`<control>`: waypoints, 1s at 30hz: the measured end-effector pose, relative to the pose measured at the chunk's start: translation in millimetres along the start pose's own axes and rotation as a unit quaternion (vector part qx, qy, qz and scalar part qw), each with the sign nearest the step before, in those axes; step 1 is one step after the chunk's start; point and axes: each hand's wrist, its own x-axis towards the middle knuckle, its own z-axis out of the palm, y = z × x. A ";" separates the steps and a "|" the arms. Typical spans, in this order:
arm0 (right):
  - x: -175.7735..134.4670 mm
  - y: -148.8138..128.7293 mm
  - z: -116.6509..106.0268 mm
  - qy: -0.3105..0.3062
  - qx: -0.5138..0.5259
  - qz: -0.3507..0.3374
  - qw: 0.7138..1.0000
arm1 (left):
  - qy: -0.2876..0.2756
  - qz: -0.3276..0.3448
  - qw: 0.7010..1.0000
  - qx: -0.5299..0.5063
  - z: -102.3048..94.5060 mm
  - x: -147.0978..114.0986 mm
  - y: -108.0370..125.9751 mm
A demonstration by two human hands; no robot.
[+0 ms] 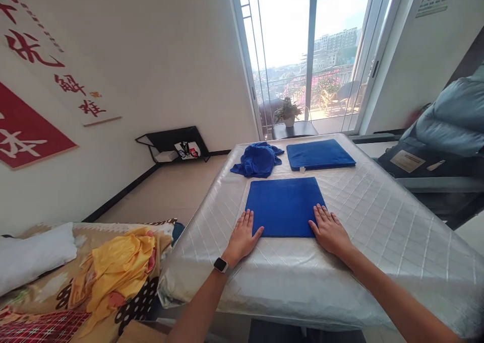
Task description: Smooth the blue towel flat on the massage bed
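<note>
A blue cloth, folded into a neat flat rectangle, lies on the plastic-covered mattress in front of me. My left hand rests flat at its near left corner, fingers stretched forward and thumb out. At the near right corner lies my right hand, palm down with the fingers extended. Behind, to the right, is a flat stack of folded blue cloth with a small white tag on its near edge. To its left sits a crumpled blue cloth.
At the lower left, a bed holds a yellow cloth and a white pillow. A black rack stands by the wall. Beyond the mattress, a potted plant sits on a chair before the glass door. A grey padded seat is at right.
</note>
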 end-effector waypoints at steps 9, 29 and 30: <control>22.0 7.5 -17.9 -0.019 0.010 -0.004 1.000 | 0.013 -0.001 1.000 0.000 3.3 1.6 2.6; 41.3 7.0 1.1 0.021 0.007 -0.001 1.000 | 0.036 0.217 0.975 -0.035 19.7 121.9 182.2; 41.7 6.9 1.3 0.020 0.010 0.003 1.000 | 0.031 0.204 0.978 -0.031 22.0 120.8 172.1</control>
